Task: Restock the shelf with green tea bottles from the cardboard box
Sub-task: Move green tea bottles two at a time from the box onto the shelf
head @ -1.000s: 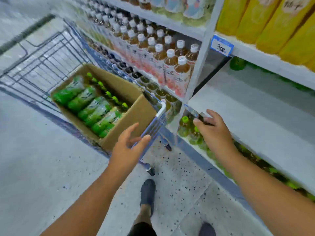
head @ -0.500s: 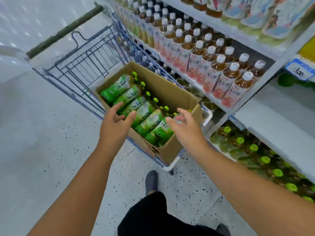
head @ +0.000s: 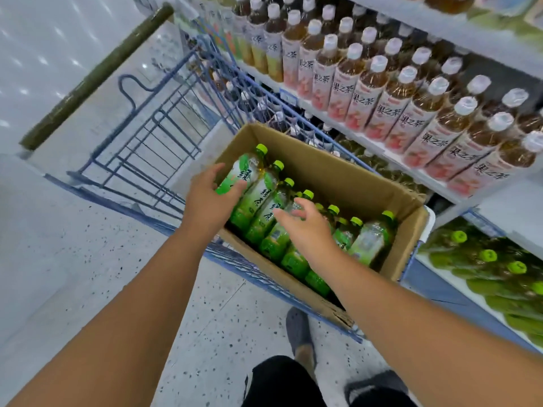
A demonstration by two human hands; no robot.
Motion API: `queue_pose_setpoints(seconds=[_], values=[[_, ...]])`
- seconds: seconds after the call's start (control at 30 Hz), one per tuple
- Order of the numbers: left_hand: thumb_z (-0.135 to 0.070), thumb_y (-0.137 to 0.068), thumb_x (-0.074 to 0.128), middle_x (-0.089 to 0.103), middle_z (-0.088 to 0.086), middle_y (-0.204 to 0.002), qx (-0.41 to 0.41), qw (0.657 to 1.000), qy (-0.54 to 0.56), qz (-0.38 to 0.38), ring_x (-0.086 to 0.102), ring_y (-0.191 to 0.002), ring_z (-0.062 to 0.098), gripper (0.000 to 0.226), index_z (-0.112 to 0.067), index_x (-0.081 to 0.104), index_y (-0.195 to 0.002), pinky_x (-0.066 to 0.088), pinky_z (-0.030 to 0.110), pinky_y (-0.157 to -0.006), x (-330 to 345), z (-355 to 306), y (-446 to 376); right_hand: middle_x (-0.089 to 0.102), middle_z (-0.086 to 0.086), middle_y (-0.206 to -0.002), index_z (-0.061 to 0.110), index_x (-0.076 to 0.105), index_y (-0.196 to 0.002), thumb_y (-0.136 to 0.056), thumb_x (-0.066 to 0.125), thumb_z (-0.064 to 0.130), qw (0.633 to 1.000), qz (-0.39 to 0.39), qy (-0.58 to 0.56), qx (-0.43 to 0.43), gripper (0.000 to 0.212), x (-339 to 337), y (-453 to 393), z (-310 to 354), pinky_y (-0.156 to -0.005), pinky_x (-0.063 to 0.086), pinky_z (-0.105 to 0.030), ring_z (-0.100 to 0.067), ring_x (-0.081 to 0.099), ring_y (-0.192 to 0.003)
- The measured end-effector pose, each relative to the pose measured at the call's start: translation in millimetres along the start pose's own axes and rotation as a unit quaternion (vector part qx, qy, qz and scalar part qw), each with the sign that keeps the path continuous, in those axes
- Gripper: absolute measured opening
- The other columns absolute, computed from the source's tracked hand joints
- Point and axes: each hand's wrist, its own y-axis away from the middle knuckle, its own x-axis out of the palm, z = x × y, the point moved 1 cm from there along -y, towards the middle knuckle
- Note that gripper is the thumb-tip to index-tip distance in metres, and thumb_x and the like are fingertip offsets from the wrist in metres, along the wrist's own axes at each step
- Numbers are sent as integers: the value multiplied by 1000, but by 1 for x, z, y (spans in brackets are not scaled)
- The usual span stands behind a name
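An open cardboard box sits in a blue shopping cart and holds several green tea bottles lying side by side with lime caps. My left hand reaches into the box's far left end. Its thumb and fingers curl round the outermost green tea bottle. My right hand hovers just above the middle bottles with its fingers spread and holds nothing. More green tea bottles lie on the low shelf at the right.
Rows of white-capped peach tea bottles fill the shelf behind the cart. A bare white shelf board shows at the right edge above the low shelf. My feet stand on speckled floor close to the cart's near end.
Both hands have moved forward into the box. The left hand now curls round the far-left bottle, and the right hand has come over the middle bottles. The view has tilted closer to the box.
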Motion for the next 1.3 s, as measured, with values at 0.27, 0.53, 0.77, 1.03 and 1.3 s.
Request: queue_pose_setpoints(seconds=[0.27, 0.53, 0.77, 1.03, 1.3], values=[[-50, -83, 72, 59, 2, -131, 33, 991, -111, 67, 59, -119, 21, 67, -26, 53, -142, 47, 33, -94, 30, 39, -58, 55, 3, -129, 25, 38, -151, -90, 65, 56, 997, -16, 11, 72, 73, 63, -83, -6, -77, 48, -31, -9, 55, -86], [-48, -82, 78, 67, 4, -120, 21, 983, -151, 101, 62, -112, 27, 61, -19, 59, -131, 45, 32, -81, 35, 55, -86, 58, -2, -123, 13, 47, -137, -84, 70, 54, 986, -64, -53, 145, 71, 102, -134, -7, -79, 44, -33, -24, 55, -99], [-50, -84, 74, 63, -3, -98, -17, 991, -106, 76, 60, -92, 21, 46, -22, 64, -119, 44, 31, -70, 21, 50, -79, 65, -7, -122, 7, 56, -131, -73, 86, 45, 966, -70, -146, 200, 75, 119, -149, -7, -81, 50, -33, -26, 61, -100], [-62, -81, 72, 69, -3, -104, -38, 995, -44, 84, 61, -86, 14, 60, -19, 67, -123, 48, 33, -72, 18, 7, -39, 63, -3, -130, 15, 56, -133, -76, 86, 40, 980, -40, -103, 163, 69, 44, -78, -14, -92, 50, -38, -27, 61, -114], [-59, -86, 69, 59, 3, -134, -5, 987, 30, 159, 61, -105, 19, 71, -17, 53, -141, 44, 29, -83, 73, -93, 23, 64, 8, -115, 27, 54, -125, -82, 83, 41, 977, -167, -120, 60, 54, -113, 34, -18, -89, 54, -42, -16, 64, -100]])
